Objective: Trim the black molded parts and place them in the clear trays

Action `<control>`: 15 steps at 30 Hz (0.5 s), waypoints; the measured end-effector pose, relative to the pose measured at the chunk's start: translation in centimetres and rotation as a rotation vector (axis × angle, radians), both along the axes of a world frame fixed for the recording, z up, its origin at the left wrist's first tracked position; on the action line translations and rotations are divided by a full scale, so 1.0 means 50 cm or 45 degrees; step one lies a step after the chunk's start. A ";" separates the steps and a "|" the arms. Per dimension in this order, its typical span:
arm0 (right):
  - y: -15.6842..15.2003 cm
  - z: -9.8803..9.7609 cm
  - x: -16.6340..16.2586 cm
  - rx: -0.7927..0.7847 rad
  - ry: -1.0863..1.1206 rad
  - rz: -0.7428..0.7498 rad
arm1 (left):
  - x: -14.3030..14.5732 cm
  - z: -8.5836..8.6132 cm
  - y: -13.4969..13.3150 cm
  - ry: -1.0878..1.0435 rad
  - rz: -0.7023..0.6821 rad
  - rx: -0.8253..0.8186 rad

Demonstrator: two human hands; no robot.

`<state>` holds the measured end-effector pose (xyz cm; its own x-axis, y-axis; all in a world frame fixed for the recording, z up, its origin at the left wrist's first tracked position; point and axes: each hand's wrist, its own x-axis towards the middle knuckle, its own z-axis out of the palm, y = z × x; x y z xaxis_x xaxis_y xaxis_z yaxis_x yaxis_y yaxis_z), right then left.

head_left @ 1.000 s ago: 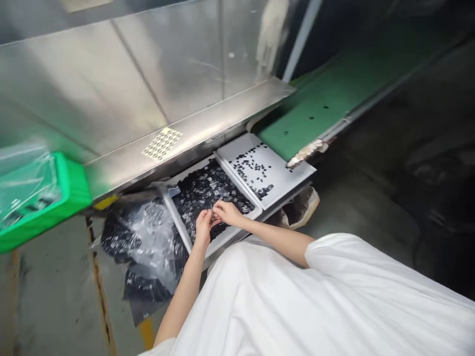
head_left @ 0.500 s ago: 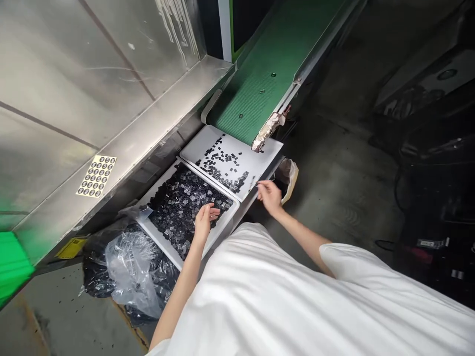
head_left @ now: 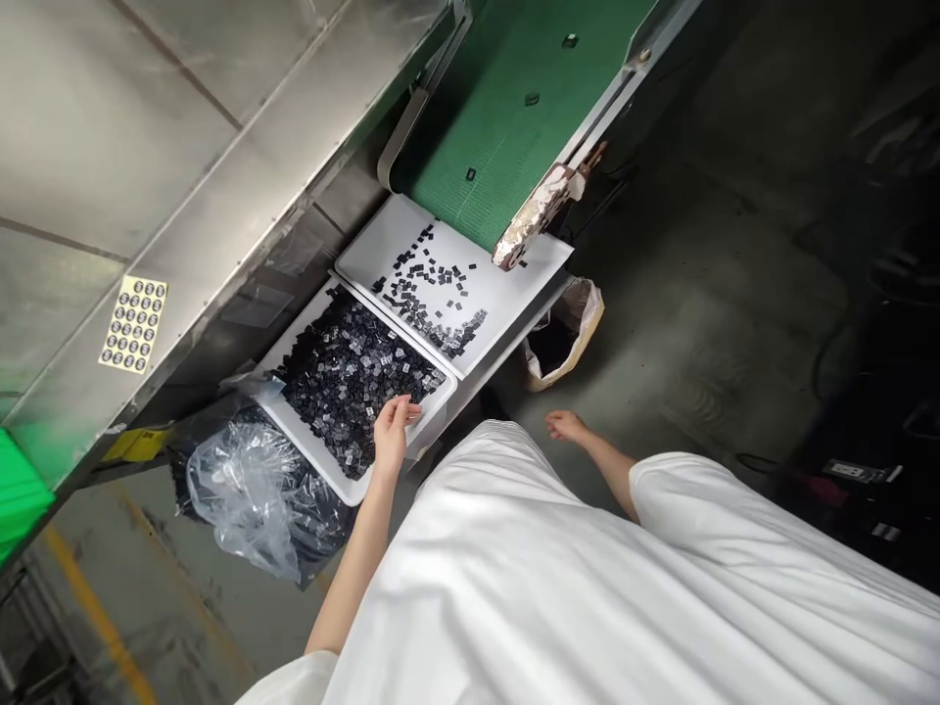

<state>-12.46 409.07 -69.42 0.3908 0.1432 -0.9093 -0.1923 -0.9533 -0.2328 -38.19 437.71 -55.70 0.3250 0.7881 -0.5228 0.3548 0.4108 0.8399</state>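
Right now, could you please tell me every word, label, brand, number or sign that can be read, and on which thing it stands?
No text can be read with certainty.
Sticker sheet: dark round stickers with light marks, too small to read.
Yellow strip below the metal ledge: any print is too small to read.
Small dark pieces: any marking is too small to tell.

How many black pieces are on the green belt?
3: one piece near the picture's top, a second piece below and left of it, a third piece lowest, nearest the far tray. More may lie on the belt out of view.
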 end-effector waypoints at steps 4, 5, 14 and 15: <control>-0.016 -0.021 -0.061 -0.002 0.267 0.139 | -0.025 0.002 -0.069 0.067 0.050 -0.033; -0.007 -0.029 -0.060 0.000 0.290 0.153 | -0.038 0.003 -0.089 0.084 0.052 -0.036; 0.177 -0.065 0.062 0.131 0.053 0.202 | -0.175 -0.005 -0.245 0.122 0.238 -0.028; 0.193 -0.056 0.065 0.142 0.028 0.242 | -0.190 -0.010 -0.258 0.109 0.288 -0.022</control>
<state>-9.20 418.71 -72.23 0.3278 0.3125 -0.8916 -0.0178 -0.9415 -0.3366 -47.68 424.82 -56.21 0.0951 0.8263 -0.5551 0.3214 0.5023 0.8028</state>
